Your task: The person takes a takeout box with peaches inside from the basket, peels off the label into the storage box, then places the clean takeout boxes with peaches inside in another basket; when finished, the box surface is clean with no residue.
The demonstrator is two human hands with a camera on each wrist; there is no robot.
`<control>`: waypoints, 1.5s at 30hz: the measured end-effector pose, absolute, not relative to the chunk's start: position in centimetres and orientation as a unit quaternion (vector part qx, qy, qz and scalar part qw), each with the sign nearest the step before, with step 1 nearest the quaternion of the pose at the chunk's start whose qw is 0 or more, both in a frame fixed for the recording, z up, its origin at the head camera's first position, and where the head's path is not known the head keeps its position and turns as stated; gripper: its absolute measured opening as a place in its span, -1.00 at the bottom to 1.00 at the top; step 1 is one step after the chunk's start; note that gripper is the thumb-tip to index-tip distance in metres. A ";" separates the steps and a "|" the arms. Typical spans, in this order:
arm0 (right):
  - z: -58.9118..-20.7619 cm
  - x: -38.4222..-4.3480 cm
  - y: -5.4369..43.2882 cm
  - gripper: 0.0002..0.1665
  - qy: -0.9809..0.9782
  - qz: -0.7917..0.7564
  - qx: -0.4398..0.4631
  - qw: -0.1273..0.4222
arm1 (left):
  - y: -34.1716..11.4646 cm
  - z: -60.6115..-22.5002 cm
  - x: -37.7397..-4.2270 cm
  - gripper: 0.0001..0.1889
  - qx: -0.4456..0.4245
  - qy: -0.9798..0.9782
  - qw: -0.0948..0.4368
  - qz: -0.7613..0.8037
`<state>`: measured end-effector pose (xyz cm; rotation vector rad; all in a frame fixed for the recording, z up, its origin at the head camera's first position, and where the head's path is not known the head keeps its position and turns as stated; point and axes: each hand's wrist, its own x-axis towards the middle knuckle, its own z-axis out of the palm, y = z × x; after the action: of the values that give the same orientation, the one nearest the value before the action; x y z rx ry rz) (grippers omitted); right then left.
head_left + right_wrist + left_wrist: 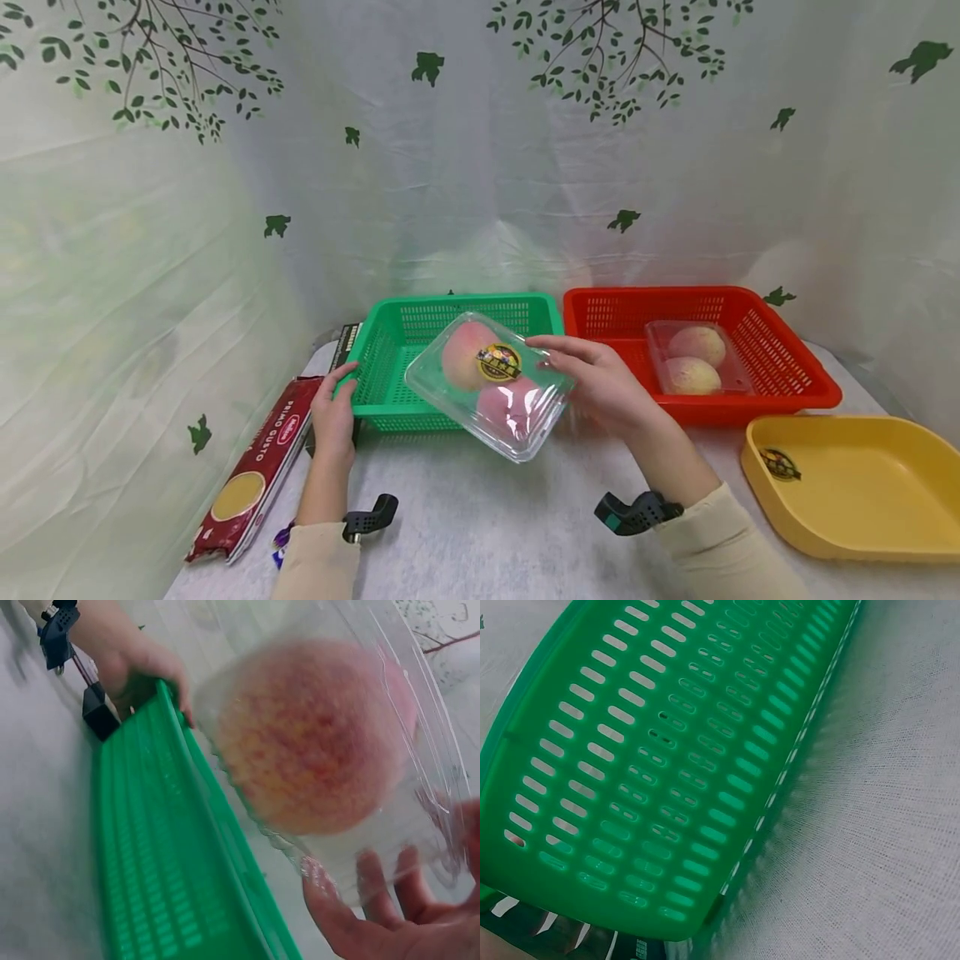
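My right hand (603,387) grips the right end of a clear plastic box (429,372), held tilted above the front rim of a green basket (408,410). Through the lid show two pink peaches (467,357) and a round black and yellow sticker (498,362). In the right wrist view the fingertips (373,874) curl under the box, around one blurred peach (319,742). The left hand (332,412) pinches the basket's left rim, thumb over the edge. In the left wrist view the basket wall (652,750) hides most of that hand.
To the right stands a red basket (787,358) holding another clear box (738,375) of two peaches. A yellow tray (862,483) sits in front of it. A dark red PRIMO GUSTO packet (258,467) and a small purple wrapper (281,542) lie at left.
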<state>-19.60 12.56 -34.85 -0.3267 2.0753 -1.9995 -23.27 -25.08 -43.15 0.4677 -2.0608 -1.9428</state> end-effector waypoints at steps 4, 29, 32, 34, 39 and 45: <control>-35.5 -18.9 14.5 -0.55 0.718 -0.668 -0.161 0.116 | -25.0 -43.2 -23.5 -0.61 0.161 -0.708 0.138 -0.673; -42.3 -18.5 21.4 -0.62 0.642 -0.646 -0.367 0.190 | -25.2 -43.4 -24.0 -0.60 0.166 -0.720 0.122 -0.662; -42.7 -18.6 21.6 -0.62 0.646 -0.638 -0.372 0.194 | -25.3 -43.4 -23.9 -0.60 0.167 -0.720 0.124 -0.663; -43.0 -18.6 21.8 -0.63 0.651 -0.633 -0.368 0.198 | -25.2 -43.4 -23.9 -0.60 0.166 -0.719 0.129 -0.662; -43.8 -18.9 22.2 -0.64 0.674 -0.622 -0.347 0.198 | -25.0 -43.4 -23.9 -0.61 0.169 -0.717 0.145 -0.661; -45.3 -19.1 22.5 -0.65 0.694 -0.628 -0.304 0.178 | -24.7 -43.4 -23.8 -0.62 0.180 -0.723 0.161 -0.647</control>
<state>-19.14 22.52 -45.29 -0.8602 1.9636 -1.7768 -23.76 -24.74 -43.38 0.5146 -2.0643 -1.8490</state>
